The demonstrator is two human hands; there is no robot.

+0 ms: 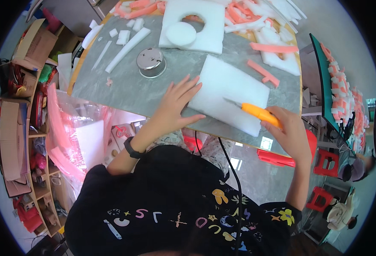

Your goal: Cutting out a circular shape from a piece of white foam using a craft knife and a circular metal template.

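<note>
A white foam block (226, 87) lies at an angle near the table's front edge. My right hand (288, 126) grips a utility knife (258, 113) with an orange handle, its blade pointing left over the foam. Fingers spread, my left hand (177, 102) rests at the foam's left edge. Left of the block, a round metal tin (151, 62) stands on the table. Farther back lies a thicker white foam sheet (213, 34) with a round hole, and a foam disc (181, 34) sits partly over that hole.
Pink foam strips (262, 73) and white offcuts lie on the grey table (111, 85). Shelves with cardboard boxes (30, 45) stand left, beside a clear plastic bag (79, 128) of foam. Red stools (326, 162) and people (341, 213) are at the right. A black cable (230, 162) hangs before me.
</note>
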